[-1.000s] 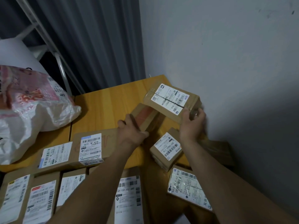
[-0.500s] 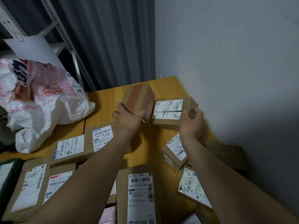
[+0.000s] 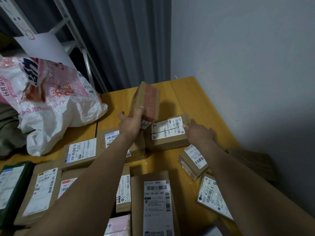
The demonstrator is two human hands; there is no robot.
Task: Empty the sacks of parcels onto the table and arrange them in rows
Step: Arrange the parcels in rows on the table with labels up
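Observation:
My left hand (image 3: 130,124) grips a cardboard parcel with red tape (image 3: 146,101) and holds it tilted above the yellow wooden table (image 3: 196,97). My right hand (image 3: 199,132) rests against the right end of a labelled brown parcel (image 3: 167,133) that lies flat on the table. A white and pink woven sack (image 3: 51,99) lies slumped at the left. Several labelled parcels lie in rows in front, among them a long one (image 3: 155,201) and a small one (image 3: 193,160).
A grey wall (image 3: 247,65) borders the table on the right, a dark curtain (image 3: 119,40) and a white metal rack (image 3: 81,48) stand behind. A dark green parcel (image 3: 10,186) lies at the far left. Flattened cardboard (image 3: 252,160) leans by the wall.
My right hand has lowered the labelled parcel from the air onto the table. My left hand has lifted the red-taped parcel and tipped it upward.

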